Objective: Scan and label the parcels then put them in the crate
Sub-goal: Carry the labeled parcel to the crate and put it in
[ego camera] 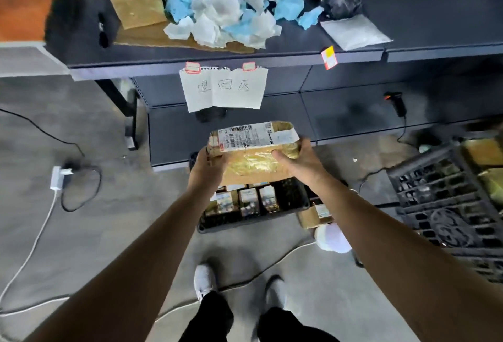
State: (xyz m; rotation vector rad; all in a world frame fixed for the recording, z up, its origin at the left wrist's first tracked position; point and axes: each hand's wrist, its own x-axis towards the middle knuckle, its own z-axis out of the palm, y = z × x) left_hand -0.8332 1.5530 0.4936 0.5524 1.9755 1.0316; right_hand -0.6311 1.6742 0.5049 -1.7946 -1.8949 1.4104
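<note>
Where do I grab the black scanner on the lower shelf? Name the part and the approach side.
Grip the scanner by its handle, the lower end where the cable leaves, not the orange-marked head. Come from the open front, likely with the right hand, since it lies on that side under the upper shelf.

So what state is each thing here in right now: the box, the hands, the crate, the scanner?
parcel, held up in both hands, label stuck on.
left hand, grips the parcel's left end.
right hand, grips the parcel's right end.
crate, below the parcel, partly filled with other parcels.
scanner, resting on a shelf, unheld.
</note>
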